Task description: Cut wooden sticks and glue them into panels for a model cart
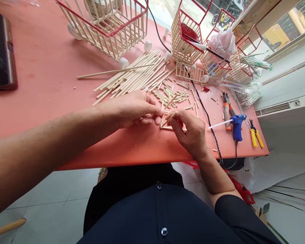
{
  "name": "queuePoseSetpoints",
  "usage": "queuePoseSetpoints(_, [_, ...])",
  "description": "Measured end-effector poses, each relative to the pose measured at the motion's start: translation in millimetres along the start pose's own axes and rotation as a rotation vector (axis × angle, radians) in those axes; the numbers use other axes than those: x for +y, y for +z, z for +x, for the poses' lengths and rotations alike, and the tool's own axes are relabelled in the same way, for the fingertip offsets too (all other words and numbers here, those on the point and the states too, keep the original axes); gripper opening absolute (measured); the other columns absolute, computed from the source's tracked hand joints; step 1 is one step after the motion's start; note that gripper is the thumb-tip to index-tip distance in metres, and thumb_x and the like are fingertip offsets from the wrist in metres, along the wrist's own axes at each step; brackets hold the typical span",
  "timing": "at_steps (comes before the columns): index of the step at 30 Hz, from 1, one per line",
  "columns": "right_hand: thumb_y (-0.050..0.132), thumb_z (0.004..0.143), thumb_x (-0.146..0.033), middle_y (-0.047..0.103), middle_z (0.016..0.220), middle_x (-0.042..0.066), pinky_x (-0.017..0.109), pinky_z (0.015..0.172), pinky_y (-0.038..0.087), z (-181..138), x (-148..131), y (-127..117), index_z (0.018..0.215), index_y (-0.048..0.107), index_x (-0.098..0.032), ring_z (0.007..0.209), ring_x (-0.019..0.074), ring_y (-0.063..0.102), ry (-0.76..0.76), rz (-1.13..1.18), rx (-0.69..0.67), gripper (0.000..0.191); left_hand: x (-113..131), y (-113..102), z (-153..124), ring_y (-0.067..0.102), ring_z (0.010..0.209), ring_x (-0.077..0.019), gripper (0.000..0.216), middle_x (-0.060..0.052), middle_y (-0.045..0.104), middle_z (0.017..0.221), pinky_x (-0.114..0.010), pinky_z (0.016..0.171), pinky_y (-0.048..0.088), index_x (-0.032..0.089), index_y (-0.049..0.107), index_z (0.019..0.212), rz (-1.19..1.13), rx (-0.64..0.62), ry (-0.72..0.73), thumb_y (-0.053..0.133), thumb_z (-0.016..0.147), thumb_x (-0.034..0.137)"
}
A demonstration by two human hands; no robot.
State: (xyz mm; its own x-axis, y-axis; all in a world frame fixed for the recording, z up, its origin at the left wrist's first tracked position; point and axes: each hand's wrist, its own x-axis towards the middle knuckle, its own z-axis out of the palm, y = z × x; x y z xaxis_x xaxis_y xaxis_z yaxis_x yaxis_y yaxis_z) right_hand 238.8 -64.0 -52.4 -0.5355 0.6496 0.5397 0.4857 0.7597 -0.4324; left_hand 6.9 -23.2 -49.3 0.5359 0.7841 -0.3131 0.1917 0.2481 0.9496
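Near the table's front edge lies a small frame of wooden sticks [167, 128], partly covered by my hands. My left hand [139, 110] is closed at the frame's left side, thumb and finger pinching its upright stick [162, 107]. A short wooden stick [173, 115] is pinched between the thumb and fingers of my right hand [190, 130], slanting over the frame. Just behind the frame is a heap of short cut sticks [173, 96]. Longer wooden sticks [132, 79] lie in a pile beyond my left hand.
Stick baskets with red rims [117, 30] stand along the back. On the right lie a blue glue gun [237, 127], orange-handled pliers [226, 115] and yellow-handled cutters [255, 135]. A black cable [208, 117] crosses the table. A phone [1, 51] rests at far left.
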Motion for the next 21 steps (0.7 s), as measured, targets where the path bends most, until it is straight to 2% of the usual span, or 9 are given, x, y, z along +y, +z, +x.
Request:
queuePoseSetpoints(8, [0.066,0.118,-0.02,0.081,0.093,0.003,0.028,0.078,0.059,0.0,0.5,0.0,0.1,0.07,-0.023,0.074,0.0134,0.068,-0.01,-0.011,-0.004,0.019,0.2,-1.3,0.7,0.043,0.047,-0.0024,0.02,0.004,0.055,0.061,-0.021,0.057,0.032,0.015,0.066,0.074,-0.082,-0.017,-0.059,0.073,0.09,0.025])
queuePoseSetpoints(12, [0.067,0.117,-0.017,0.079,0.091,0.001,0.027,0.077,0.058,-0.4,1.2,0.4,0.1,0.069,-0.023,0.074,0.0128,0.067,-0.018,-0.005,0.0,0.018,0.9,0.0,2.7,0.044,0.047,-0.0036,0.019,0.003,0.057,0.06,-0.018,0.051,0.03,0.015,0.067,0.071,-0.154,-0.035,-0.08,0.079,0.085,0.021])
queuePoseSetpoints(17, [0.067,0.117,-0.018,0.081,0.094,0.002,0.027,0.079,0.059,-1.7,1.6,0.5,0.1,0.07,-0.023,0.08,0.0142,0.072,-0.002,0.007,-0.007,0.018,0.7,1.6,2.8,0.045,0.047,-0.0071,0.024,0.003,0.049,0.053,-0.019,0.046,0.033,0.017,0.066,0.066,-0.152,-0.058,-0.028,0.081,0.085,0.023])
queuePoseSetpoints(21, [0.066,0.118,-0.021,0.082,0.094,0.002,0.028,0.08,0.06,-2.4,2.4,0.5,0.1,0.071,-0.023,0.079,0.0147,0.072,-0.003,-0.012,-0.003,0.019,-3.3,2.5,1.1,0.044,0.046,-0.0104,0.032,0.0,0.055,0.054,-0.026,0.047,0.037,0.019,0.068,0.07,0.014,-0.047,0.087,0.073,0.097,0.034])
